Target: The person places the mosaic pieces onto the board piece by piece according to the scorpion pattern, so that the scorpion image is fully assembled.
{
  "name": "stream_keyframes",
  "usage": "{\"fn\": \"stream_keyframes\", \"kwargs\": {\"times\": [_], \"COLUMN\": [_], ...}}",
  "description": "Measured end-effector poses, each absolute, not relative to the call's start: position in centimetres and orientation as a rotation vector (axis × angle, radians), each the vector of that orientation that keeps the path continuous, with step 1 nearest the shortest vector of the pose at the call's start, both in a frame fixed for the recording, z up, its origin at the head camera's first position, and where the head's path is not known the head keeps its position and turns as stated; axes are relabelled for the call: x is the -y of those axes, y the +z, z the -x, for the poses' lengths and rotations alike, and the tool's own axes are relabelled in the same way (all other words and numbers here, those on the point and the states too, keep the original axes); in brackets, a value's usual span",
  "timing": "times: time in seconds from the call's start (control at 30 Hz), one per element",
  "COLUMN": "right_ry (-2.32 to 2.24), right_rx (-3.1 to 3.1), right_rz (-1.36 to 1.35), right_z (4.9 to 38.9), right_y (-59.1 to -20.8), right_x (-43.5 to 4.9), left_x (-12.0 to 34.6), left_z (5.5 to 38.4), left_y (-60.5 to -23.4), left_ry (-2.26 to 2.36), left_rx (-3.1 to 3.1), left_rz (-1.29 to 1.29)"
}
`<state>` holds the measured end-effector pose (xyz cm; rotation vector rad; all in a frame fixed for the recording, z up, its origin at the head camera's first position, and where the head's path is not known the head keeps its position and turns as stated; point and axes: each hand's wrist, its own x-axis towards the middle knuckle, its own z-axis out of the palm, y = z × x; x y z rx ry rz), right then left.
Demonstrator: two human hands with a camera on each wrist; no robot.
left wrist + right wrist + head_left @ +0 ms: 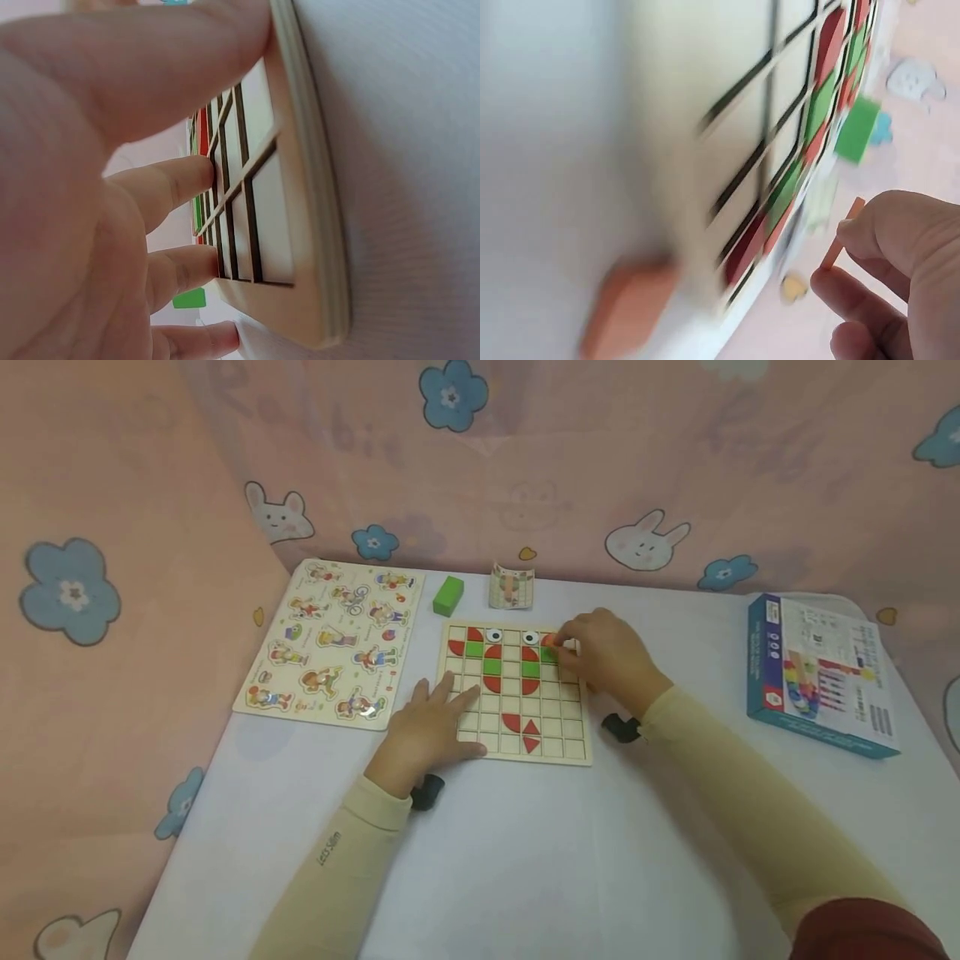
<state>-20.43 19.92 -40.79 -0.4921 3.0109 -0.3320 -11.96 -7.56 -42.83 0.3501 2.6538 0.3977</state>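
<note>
A wooden grid board [553,728] lies on the table, holding red quarter-round pieces, red triangles, green squares and two eye pieces. My left hand [422,733] rests on its near left corner, fingers spread; in the left wrist view the thumb [202,37] lies on the rim. Over the far right corner, my right hand [611,660] pinches a small, thin orange piece [842,234] between thumb and fingertip, above the board in the right wrist view. Its full outline is hidden by the fingers. Another orange piece [630,307], blurred, lies on the table beside the board.
Behind the board stand a green block [448,596] and a small curled picture card [512,587]. To the left lies a picture puzzle board [330,643]; to the right, a blue box [825,672]. A patterned pink cloth [562,452] hangs behind the white table.
</note>
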Motion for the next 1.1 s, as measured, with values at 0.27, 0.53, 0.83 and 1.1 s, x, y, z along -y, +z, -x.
{"fn": "stream_keyframes", "kwargs": {"times": [0.27, 0.53, 0.83, 1.1], "right_ry": [-0.212, -0.037, -0.065, -0.424], "right_rx": [-3.008, -3.002, -3.014, -3.028], "right_rz": [0.793, 0.802, 0.799, 0.416], "right_z": [21.3, 21.1, 20.3, 18.1], "right_y": [-41.9, -42.7, -42.2, -39.8], "right_x": [-14.8, -14.2, -14.4, -19.2], "left_x": [7.3, 7.3, 7.4, 7.5], "left_z": [11.9, 11.8, 11.7, 11.7], "left_y": [-42.9, -42.7, -42.4, -42.4], "left_ry": [0.393, 0.387, 0.392, 0.411], "left_rx": [-2.650, -2.661, -2.663, -2.661], "left_rz": [-0.351, -0.353, -0.349, -0.349]}}
